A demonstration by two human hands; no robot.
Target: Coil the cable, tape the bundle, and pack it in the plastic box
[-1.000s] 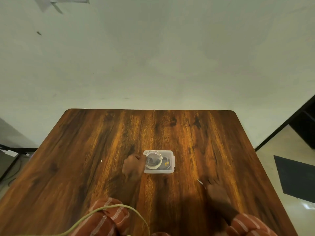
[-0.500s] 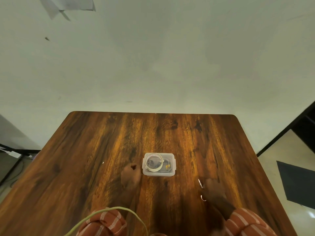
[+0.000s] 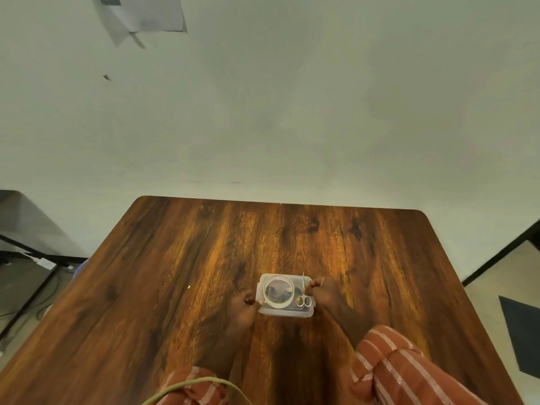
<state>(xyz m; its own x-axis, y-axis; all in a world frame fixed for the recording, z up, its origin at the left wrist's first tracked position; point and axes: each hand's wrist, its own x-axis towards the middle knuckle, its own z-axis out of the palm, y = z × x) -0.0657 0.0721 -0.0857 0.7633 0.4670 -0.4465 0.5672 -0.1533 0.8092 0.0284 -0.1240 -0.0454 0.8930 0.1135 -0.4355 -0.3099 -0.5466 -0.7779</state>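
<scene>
A small clear plastic box [image 3: 287,312] with its lid on sits at the middle of the wooden table [image 3: 175,258]. A roll of clear tape [image 3: 278,290] lies on the lid, and a dark coiled cable [image 3: 276,293] shows through the ring, inside the box. Small scissors [image 3: 305,299] rest at the lid's right end, rings toward me and blade pointing away. My right hand [image 3: 325,290] pinches the scissors near the blade. My left hand [image 3: 244,308] grips the box's left edge, fingertips next to the tape roll.
A pale cord [image 3: 198,382] loops across the bottom of the view, over my striped sleeves [image 3: 400,366]. A white wall stands behind the table's far edge. Black frames and cables [image 3: 26,258] are on the floor at the left, a dark mat [image 3: 523,334] at the right.
My right hand has carried the scissors from the table's right front up to the box's right end. My left hand has returned to the box's left edge. The view has tilted.
</scene>
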